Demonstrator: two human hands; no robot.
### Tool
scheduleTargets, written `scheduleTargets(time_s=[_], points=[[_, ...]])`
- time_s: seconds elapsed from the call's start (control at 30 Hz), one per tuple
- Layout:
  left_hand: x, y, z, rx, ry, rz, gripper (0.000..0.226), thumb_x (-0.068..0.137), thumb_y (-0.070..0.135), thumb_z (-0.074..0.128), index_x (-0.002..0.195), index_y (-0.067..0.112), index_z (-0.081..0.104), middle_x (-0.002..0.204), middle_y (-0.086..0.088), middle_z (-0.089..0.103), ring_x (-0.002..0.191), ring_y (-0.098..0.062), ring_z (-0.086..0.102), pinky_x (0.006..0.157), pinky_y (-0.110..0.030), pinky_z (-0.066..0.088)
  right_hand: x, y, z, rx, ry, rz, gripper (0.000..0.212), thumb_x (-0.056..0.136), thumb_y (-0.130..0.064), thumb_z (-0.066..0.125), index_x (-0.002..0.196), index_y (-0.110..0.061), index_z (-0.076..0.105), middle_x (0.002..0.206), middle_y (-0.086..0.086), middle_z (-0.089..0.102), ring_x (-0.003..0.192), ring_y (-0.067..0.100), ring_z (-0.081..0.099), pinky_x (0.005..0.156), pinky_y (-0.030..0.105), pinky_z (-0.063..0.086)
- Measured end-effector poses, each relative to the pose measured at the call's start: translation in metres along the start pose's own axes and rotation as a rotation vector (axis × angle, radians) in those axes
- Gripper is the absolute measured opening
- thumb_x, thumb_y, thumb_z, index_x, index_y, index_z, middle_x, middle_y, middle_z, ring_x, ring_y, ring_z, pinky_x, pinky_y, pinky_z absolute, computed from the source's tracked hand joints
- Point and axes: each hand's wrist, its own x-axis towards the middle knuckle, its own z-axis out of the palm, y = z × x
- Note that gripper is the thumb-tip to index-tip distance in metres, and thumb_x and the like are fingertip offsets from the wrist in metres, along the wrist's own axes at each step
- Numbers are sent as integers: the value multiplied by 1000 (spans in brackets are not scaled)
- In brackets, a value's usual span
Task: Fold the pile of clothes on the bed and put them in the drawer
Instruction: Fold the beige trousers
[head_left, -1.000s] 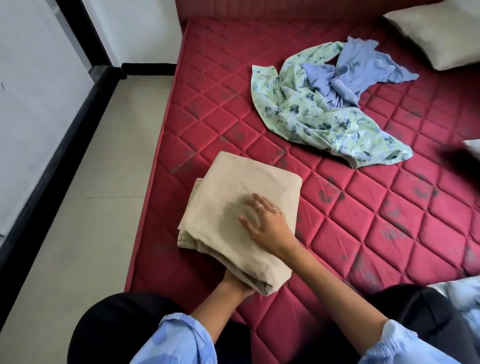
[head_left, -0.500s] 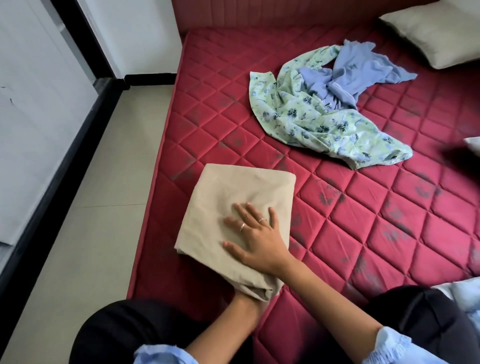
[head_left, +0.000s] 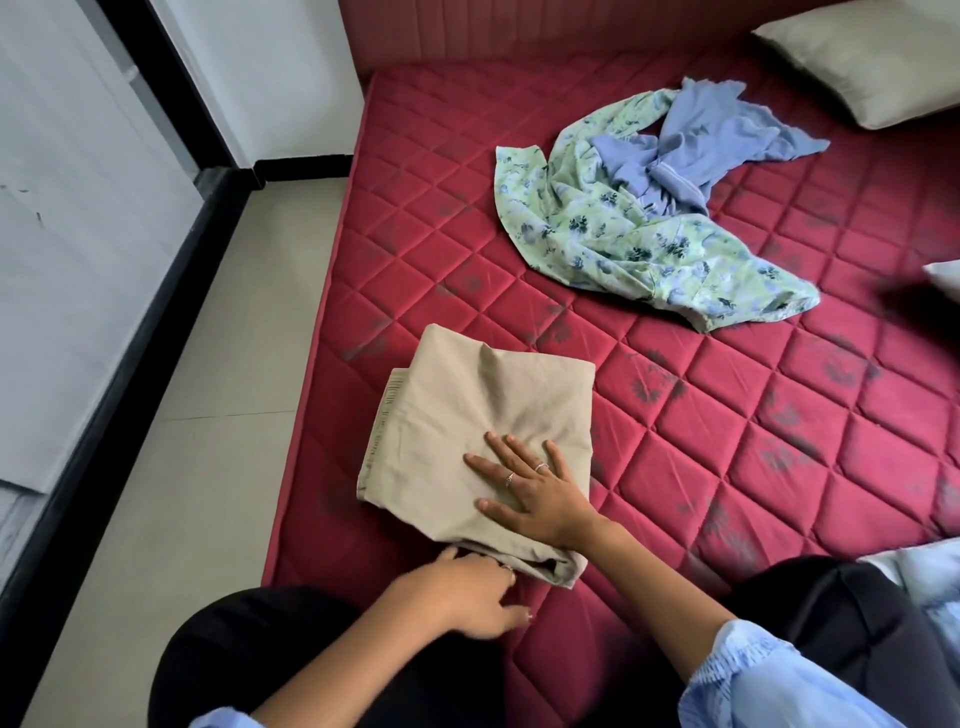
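Beige cloth, folded into a thick square (head_left: 478, 441), lies under your right hand (head_left: 540, 493) near the left edge of the red quilted mattress (head_left: 779, 467). Your right palm presses flat on the near right part of the fold, fingers straight and spread, pointing away from you and to the left; two of them wear rings. Just below that palm, at the near corner of the fold, your left hand (head_left: 462, 592) lies on the mattress with its fingers reaching the cloth's lower edge. The fingertips are hidden by the fabric there, so you cannot tell whether they pinch the edge or only touch it.

Well beyond your right hand, farther up the mattress and to the right, a green floral garment (head_left: 623, 249) lies crumpled and unfolded, with a blue-lilac garment (head_left: 696, 140) bunched on its far side, the two touching. A grey pillow (head_left: 862, 67) sits at the far right corner, apart from both. To the left of the fold and your left hand, beige floor tiles (head_left: 197, 441) run along the bed. Your black-clad knees (head_left: 291, 660) show at the near edge.
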Motion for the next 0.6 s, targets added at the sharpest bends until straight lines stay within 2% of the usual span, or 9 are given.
scheduleTargets(time_s=[0.03,0.1,0.13,0.2,0.23,0.27,0.3,0.43,0.6], points=[[-11,-6,-12,-27,-75,-12,59,98,52,36,137,10,49,146,-11,43,135,-24,38,107,-31,29,-1,-1,1,-13,9,-2,63,87,-74,21,146,-56,7,159,-20,-6,146,2,-7,116,45,-10],[-23,-26,-35,-274,-113,-50,58,98,51,38,112,2,65,122,-18,63,106,-26,60,82,-26,41,-4,-2,1,-36,22,-13,67,83,-76,10,146,-56,2,159,-20,-8,145,2,-9,115,44,-11],[-24,-39,-46,-424,-15,-83,54,98,50,41,102,4,68,111,-18,68,93,-24,64,78,-27,45,-5,-2,1,-41,25,-15,68,82,-76,8,146,-55,-2,159,-20,-8,145,1,-10,116,43,-12],[-15,-71,-61,-542,397,-203,42,94,51,48,83,15,67,95,-11,72,87,-25,68,80,-32,51,-7,-3,1,-36,26,-13,69,86,-75,13,147,-52,-9,159,-20,-9,145,1,-11,118,45,-11],[-8,-85,-67,-514,618,-285,37,92,52,50,84,19,65,96,-8,71,92,-28,67,81,-36,51,-8,-4,2,-28,25,-4,71,87,-75,16,147,-50,-11,158,-21,-10,145,1,-11,118,46,-11],[-1,-96,-72,-503,771,-361,34,91,52,52,91,19,63,101,-7,69,98,-29,64,84,-38,50,-9,-4,2,-25,24,8,73,87,-75,18,147,-48,-13,158,-22,-10,145,1,-11,118,46,-10],[4,-103,-75,-512,851,-415,36,91,50,52,101,17,60,108,-7,65,104,-31,60,86,-40,48,-10,-5,2,-29,17,21,75,85,-77,17,147,-47,-16,158,-22,-12,145,1,-12,118,45,-11],[25,-106,-84,-489,851,-533,57,93,53,45,124,5,52,125,-14,50,118,-36,50,92,-48,45,-9,-7,0,-27,-71,62,83,76,-84,7,146,-47,-19,153,-24,-22,143,1,-17,116,44,-16],[44,-107,-87,-557,947,-532,55,94,53,44,114,3,59,119,-16,58,113,-36,54,88,-45,46,-2,-7,-3,-1,-148,82,89,69,-87,2,147,-48,-17,152,-24,-24,143,1,-20,116,46,-17]])
